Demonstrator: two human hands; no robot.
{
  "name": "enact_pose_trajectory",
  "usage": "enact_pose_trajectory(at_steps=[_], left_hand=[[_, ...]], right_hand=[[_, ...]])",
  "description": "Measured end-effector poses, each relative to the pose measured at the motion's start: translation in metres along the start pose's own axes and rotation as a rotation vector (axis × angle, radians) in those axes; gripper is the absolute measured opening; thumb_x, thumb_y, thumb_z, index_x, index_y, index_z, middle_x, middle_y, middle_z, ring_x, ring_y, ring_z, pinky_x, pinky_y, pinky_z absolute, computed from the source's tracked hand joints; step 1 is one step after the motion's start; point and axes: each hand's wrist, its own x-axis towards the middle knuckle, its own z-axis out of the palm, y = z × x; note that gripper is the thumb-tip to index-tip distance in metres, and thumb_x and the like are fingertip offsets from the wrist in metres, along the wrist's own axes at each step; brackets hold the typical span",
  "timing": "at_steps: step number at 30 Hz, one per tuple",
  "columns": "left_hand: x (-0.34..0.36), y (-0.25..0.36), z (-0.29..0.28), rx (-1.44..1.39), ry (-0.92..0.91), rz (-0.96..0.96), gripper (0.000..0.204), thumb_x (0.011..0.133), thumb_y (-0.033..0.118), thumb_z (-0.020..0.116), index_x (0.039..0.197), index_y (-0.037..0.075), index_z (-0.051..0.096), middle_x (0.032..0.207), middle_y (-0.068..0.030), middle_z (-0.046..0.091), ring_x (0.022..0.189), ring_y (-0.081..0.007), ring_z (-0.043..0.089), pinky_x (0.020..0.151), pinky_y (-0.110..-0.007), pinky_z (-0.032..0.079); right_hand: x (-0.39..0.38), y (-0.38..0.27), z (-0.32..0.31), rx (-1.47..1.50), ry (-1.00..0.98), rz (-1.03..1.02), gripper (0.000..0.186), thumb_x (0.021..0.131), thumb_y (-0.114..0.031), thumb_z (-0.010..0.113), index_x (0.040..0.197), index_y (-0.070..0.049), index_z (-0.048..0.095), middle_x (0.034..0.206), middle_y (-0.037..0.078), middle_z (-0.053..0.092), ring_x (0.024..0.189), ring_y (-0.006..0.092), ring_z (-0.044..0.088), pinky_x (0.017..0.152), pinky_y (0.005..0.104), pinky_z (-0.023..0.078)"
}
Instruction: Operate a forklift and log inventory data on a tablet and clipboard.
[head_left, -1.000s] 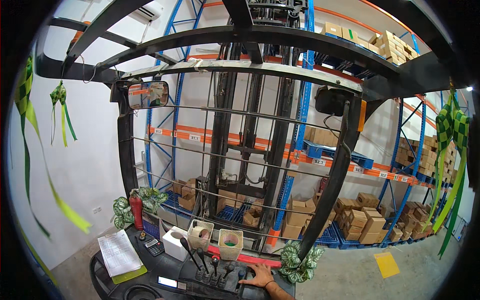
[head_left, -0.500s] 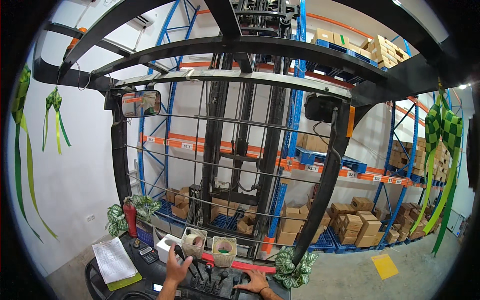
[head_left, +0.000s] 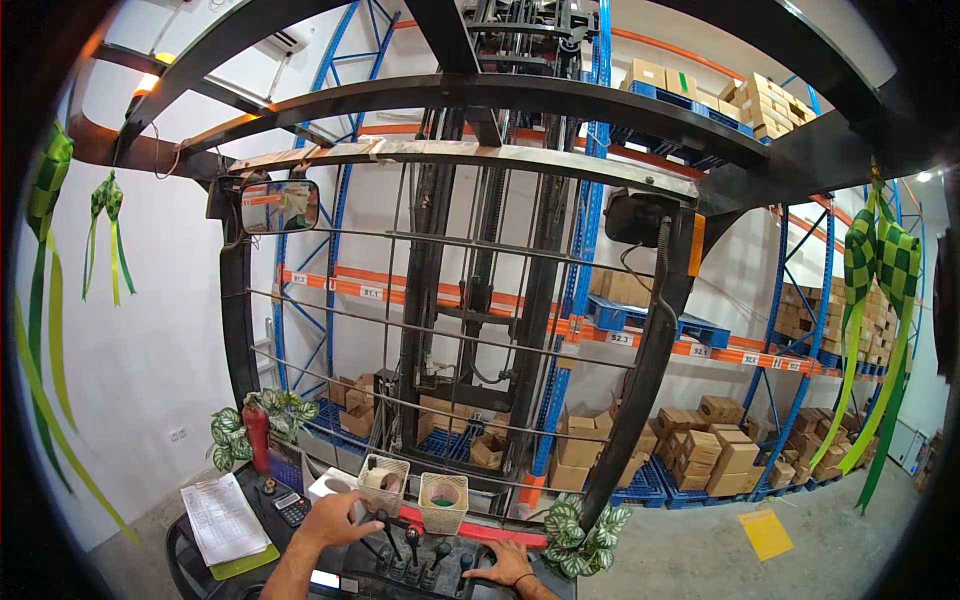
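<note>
My left hand (head_left: 332, 520) is at the left end of a row of black control levers. Its fingers and thumb curl around the black-knobbed lever (head_left: 380, 516) there; part of the grip is hidden. Further right, my right hand (head_left: 503, 566) lies on the dark console with its fingers spread, its thumb close to the rightmost lever (head_left: 466, 564). Between the hands stands another lever (head_left: 413, 535) with a black knob. Behind the levers, two cream baskets, the left basket (head_left: 383, 482) and right basket (head_left: 443, 503), hold tape rolls.
On the console's left lie a paper stack (head_left: 222, 522) and a calculator (head_left: 291, 509), near a red bottle (head_left: 256, 440). A leafy plant (head_left: 588, 537) stands right. Ahead, beyond thin bars, are the black mast (head_left: 430, 290), blue-orange racks and boxes (head_left: 725, 455) on pallets.
My left hand has swung from upright to reaching rightward, its fingers now around the left lever. My right hand has stayed put. The orange beacon at upper left now glows, and the left ribbons have swung.
</note>
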Motion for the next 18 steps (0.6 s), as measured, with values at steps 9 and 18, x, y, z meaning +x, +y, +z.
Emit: enact_pose_trajectory(at_steps=[9,18], left_hand=[[0.001,0.018,-0.012,0.23,-0.154,0.255,0.076,0.078,0.07,0.07,0.127,0.013,0.065,0.115,-0.0177,0.071,0.101,-0.037,0.07,0.089,-0.047,0.055],[0.005,0.0,0.002,0.287,-0.122,0.335,0.088,0.075,0.076,0.069,0.138,0.015,0.06,0.092,-0.0169,0.072,0.09,-0.0369,0.072,0.081,-0.045,0.056]], right_hand=[[-0.006,-0.008,-0.006,-0.003,0.041,0.002,0.114,0.06,-0.093,0.066,0.142,-0.014,0.059,0.143,0.02,0.055,0.139,0.0399,0.044,0.117,0.0544,0.026],[-0.005,-0.023,-0.007,0.082,0.051,-0.04,0.105,0.068,-0.088,0.066,0.143,-0.015,0.058,0.144,0.017,0.055,0.14,0.0379,0.043,0.116,0.0536,0.024]])
